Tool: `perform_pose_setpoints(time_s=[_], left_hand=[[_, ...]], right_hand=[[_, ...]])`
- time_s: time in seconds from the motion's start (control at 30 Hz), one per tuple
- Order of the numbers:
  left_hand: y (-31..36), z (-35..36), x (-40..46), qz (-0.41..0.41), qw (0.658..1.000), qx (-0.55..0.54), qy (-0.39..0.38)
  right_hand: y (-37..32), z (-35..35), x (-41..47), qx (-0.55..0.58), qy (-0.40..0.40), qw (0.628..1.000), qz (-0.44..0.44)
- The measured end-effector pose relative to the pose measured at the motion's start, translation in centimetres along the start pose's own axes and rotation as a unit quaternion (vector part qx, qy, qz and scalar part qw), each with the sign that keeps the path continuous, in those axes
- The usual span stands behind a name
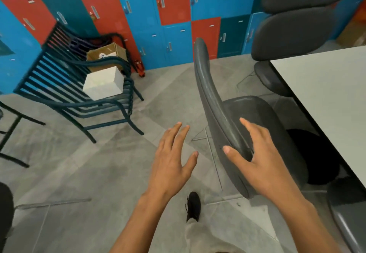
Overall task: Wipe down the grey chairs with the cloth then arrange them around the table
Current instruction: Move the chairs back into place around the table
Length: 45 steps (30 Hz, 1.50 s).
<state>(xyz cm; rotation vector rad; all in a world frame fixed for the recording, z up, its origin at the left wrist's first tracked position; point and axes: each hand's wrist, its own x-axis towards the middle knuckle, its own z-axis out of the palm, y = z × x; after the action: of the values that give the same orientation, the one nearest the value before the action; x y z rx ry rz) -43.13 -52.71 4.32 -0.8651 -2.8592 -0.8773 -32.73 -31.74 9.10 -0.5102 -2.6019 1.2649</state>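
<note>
My right hand [263, 159], fingers spread and empty, meets the chair [221, 118] backrest's near end; left hand [174, 153], open, hovers beside it.

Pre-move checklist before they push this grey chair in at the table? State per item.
1. Right hand on chair back: cannot tell, fingers spread at the back's edge, not curled round it.
2. Left hand free: ok, open, off the chair.
3. Cloth in hand: not ok, none in view.
4. Seat faces table: ok.
5. Path to the table edge: ok, bare floor between.
6. Neighbour chairs: ok, apart from this one.
</note>
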Motion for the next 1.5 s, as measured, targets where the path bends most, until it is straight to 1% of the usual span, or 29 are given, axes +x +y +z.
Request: perform_pose_setpoints(time_s=[0.07,0.13,0.23,0.4,0.57,0.73,0.87,0.97,1.03,1.1,1.17,1.23,1.37,1.5], left_hand=[[-1.2,-0.5,3.5,0.014,1.0,-0.002,-0.011],[-2.4,-1.0,7.4,0.034,0.999,0.007,-0.031],[-3.7,-1.9,13.5,0.07,0.997,-0.002,-0.044],[-3.9,-1.6,22.0,0.114,0.991,-0.012,-0.07],[-3.3,-0.3,29.6,0.186,0.976,-0.037,-0.106],[-3.2,1.3,35.5,0.29,0.947,-0.039,-0.129],[-4.2,2.4,39.0,0.368,0.913,-0.05,-0.17],[-5.0,2.9,40.7,0.431,0.878,-0.081,-0.193],[-5.3,3.2,41.6,0.467,0.855,-0.093,-0.206],[-5.6,3.4,41.9,0.488,0.839,-0.103,-0.218],[-5.8,3.5,41.8,0.501,0.831,-0.11,-0.215],[-5.9,3.7,41.6,0.511,0.829,-0.104,-0.201],[-5.7,4.0,41.2,0.527,0.829,-0.084,-0.168],[-5.4,3.4,41.2,0.539,0.827,-0.005,-0.16]], right_hand=[[-0.5,0.6,2.7,-0.003,0.005,1.0,0.012],[-1.3,1.0,5.5,0.005,0.013,0.999,0.048],[-2.5,1.3,9.4,0.01,0.05,0.997,0.06],[-3.3,0.4,13.8,-0.003,0.071,0.992,0.106],[-3.7,0.3,16.2,-0.025,0.124,0.98,0.153],[-4.6,1.8,18.2,-0.053,0.177,0.961,0.204],[-6.6,4.0,19.7,-0.046,0.225,0.935,0.27],[-8.4,5.8,20.4,-0.041,0.266,0.915,0.301],[-9.0,7.1,20.4,-0.054,0.273,0.903,0.328],[-9.4,8.4,20.0,-0.07,0.258,0.891,0.367],[-9.8,9.4,19.4,-0.091,0.231,0.877,0.413],[-10.1,10.3,19.0,-0.136,0.21,0.861,0.444],[-9.2,11.7,18.3,-0.26,0.223,0.826,0.448],[-8.3,11.6,16.0,-0.294,0.221,0.772,0.518]])
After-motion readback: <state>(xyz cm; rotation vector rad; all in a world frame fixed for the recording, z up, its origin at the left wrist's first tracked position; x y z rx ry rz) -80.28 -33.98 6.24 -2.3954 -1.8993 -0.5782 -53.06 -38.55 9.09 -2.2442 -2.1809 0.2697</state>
